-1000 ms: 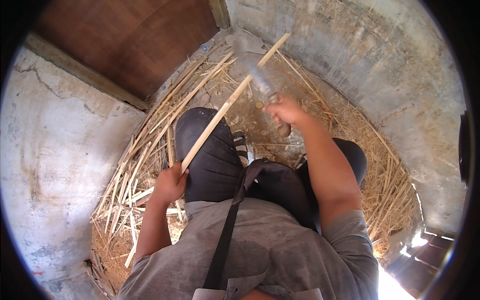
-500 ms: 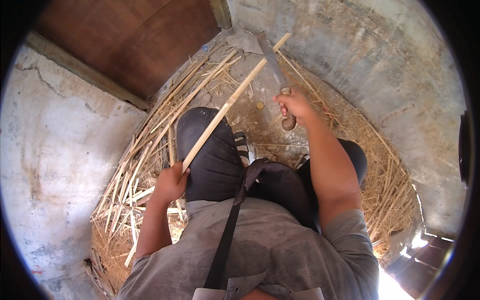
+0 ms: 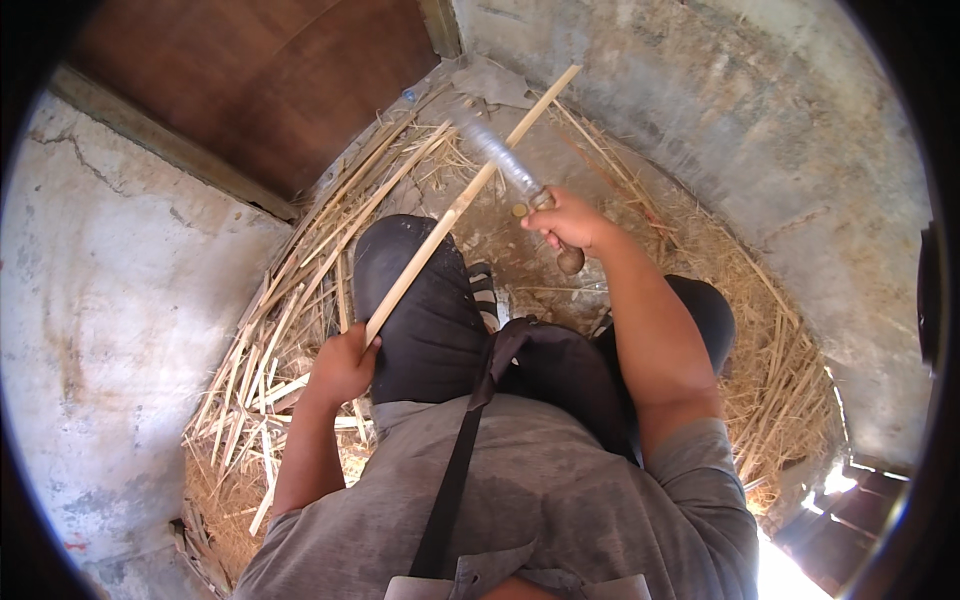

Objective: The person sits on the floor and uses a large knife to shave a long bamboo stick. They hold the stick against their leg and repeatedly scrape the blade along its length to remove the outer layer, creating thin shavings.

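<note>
My left hand (image 3: pixel 345 362) is closed round the near end of a long pale strip of split bamboo (image 3: pixel 440 228). The strip slants up and away to the right, passing over my left knee. In my right hand (image 3: pixel 568 222) is a machete (image 3: pixel 515 172), gripped by its wooden handle, whose rounded butt shows below the fist. Its blade, smeared by motion, points up and to the left and crosses the strip in the picture. Whether blade and strip touch, I cannot tell.
Split strips (image 3: pixel 290 290) lie in a heap along the left wall (image 3: pixel 120 270). Fine shavings (image 3: pixel 770 380) cover the floor at the right, beside a rough concrete wall (image 3: pixel 760 130). A brown panel (image 3: pixel 260 90) stands at the far left. A flat grey slab (image 3: pixel 495 82) lies in the far corner.
The machete blade has swung leftward across the bamboo strip, and my right hand has shifted slightly left and nearer. My left hand and the strip have stayed put.
</note>
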